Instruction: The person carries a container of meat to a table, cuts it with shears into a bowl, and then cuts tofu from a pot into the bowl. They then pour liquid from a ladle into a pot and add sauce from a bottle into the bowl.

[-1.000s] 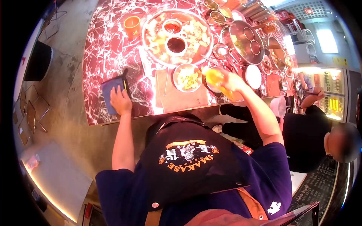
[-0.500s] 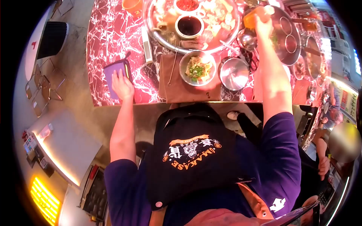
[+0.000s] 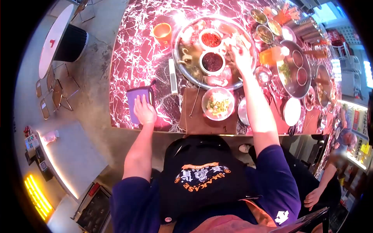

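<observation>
My left hand [image 3: 145, 110] lies flat with its fingers stretched on a purple case [image 3: 135, 94] near the table's front edge. Over the right part of a big round metal tray [image 3: 180, 72] is my right hand [image 3: 241, 58], its fingers bent down at the pale food there; glare hides what they hold, if anything. In the tray stand a bowl of red chopped food [image 3: 211, 39] and a bowl of dark sauce [image 3: 212, 63]. A bowl of food with chopped greens [image 3: 218, 104] sits on a brown cloth [image 3: 189, 123] before the tray.
An orange cup [image 3: 162, 33] stands behind the left side. Right of the tray are an orange-filled bottle [image 3: 271, 55], a large pan [image 3: 292, 88], a white plate [image 3: 292, 111] and several small bowls. A co-worker's hand [image 3: 314, 198] hangs at the lower right.
My right hand has let go of the orange bottle and moved left to the tray. The view has shifted. My left hand still rests on the purple case.
</observation>
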